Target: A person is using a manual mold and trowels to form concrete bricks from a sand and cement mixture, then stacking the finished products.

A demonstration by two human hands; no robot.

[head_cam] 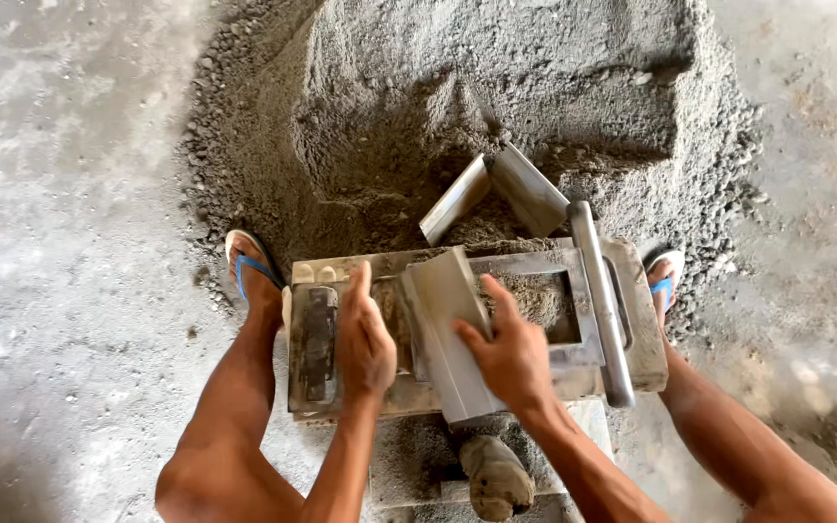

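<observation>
Concrete floor; our left hand presses flat on the mould, right hand grips the trowel; a slip could spill mix

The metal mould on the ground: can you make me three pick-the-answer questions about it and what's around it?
1. Where is the big grey sand pile?
A. Behind the metal mould, away from the person
B. Between the person's knees
C. To the far left, on the bare floor

2. What colour are the straps of the sandals?
A. Red
B. Blue
C. Yellow

3. What is the right hand doing?
A. Hanging in the air, touching nothing
B. Pressing a flat grey scraper onto the mould
C. Holding a sandal

Answers:
1 A, the pile rises past the mould's far edge.
2 B, blue straps show on both feet.
3 B, the fingers lie on the scraper, which rests across the mould, while the left hand rests flat on the mould beside it.
</observation>
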